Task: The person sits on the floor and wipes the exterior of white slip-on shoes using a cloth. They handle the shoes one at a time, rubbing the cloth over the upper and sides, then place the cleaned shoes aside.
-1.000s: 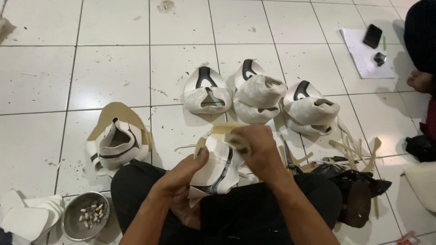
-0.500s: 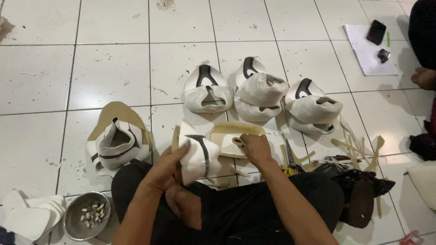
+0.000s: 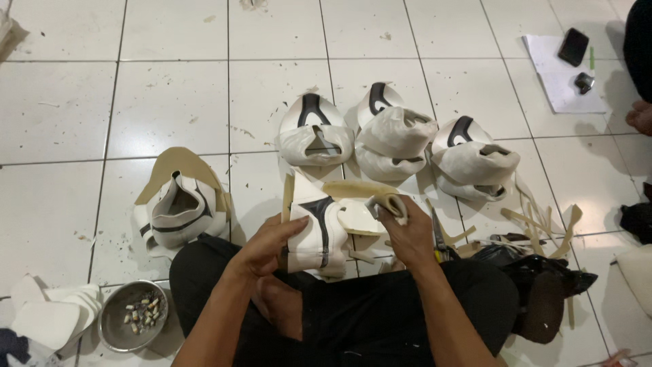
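My left hand (image 3: 268, 242) grips the side of a white shoe upper with a black stripe (image 3: 318, 228), held over my lap. My right hand (image 3: 402, 231) pinches the tan lining edge (image 3: 384, 202) of the same upper and folds it over. A tan strip stands up along the upper's left edge. I sit cross-legged in black trousers on a white tiled floor (image 3: 170, 102).
Three finished white uppers (image 3: 394, 139) lie ahead, another on a tan sheet (image 3: 178, 200) at left. A metal bowl (image 3: 130, 325) with small bits sits lower left beside white cut pieces (image 3: 47, 319). Tan offcuts (image 3: 536, 224), a tool and dark items lie right; paper and phone (image 3: 574, 46) far right.
Both hands turned the upper so its black stripe faces up and drew it slightly nearer. My right hand shifted to the folded tan edge.
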